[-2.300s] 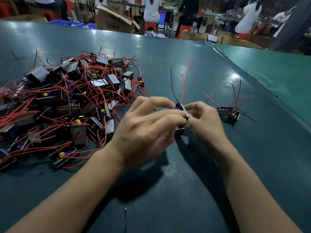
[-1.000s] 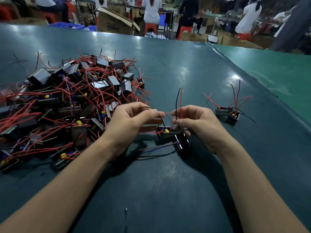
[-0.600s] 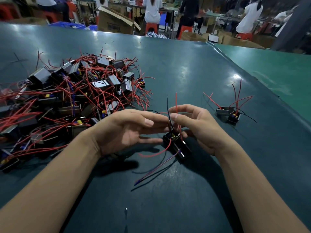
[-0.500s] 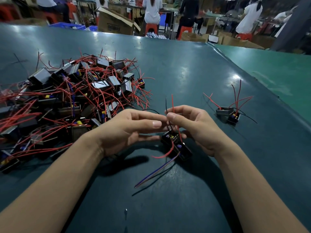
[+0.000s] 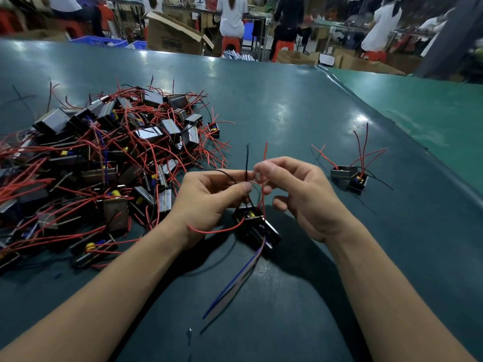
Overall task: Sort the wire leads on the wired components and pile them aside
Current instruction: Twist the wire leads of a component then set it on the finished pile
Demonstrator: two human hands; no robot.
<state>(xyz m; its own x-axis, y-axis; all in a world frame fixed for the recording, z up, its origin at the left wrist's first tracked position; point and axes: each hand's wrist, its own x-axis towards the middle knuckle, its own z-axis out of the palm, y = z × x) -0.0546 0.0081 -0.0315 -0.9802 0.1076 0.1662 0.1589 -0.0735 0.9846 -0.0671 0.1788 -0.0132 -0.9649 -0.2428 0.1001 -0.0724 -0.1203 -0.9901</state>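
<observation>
Head view looks down on a teal bench where the job has barely started. At the left of the frame lies the big unsorted heap (image 5: 99,163) of wired components, a tangle of red leads and dark blocks. Only two finished components (image 5: 349,177) sit set aside at the right of the frame, well apart from the heap, their red leads standing up together.

At centre, one component (image 5: 257,227) rests on the bench between the person's wrists. The left hand (image 5: 209,202) pinches a black lead (image 5: 247,160) between thumb and forefinger, with the lead's tip standing up above the fingers. The right hand (image 5: 300,194) has its thumb and forefinger closed on a red lead (image 5: 264,163) just beside it, though that fingertip is blurred, so the exact grip is hard to read. Another red lead (image 5: 217,231) curls off toward the left wrist, and a blue lead (image 5: 232,283) trails toward the lower centre of the frame.

By my reckoning this is the third piece in hand, mid-sort: its leads are being gathered upright, with the loose red and blue ones yet to be dealt with. Nearly the whole heap remains.
</observation>
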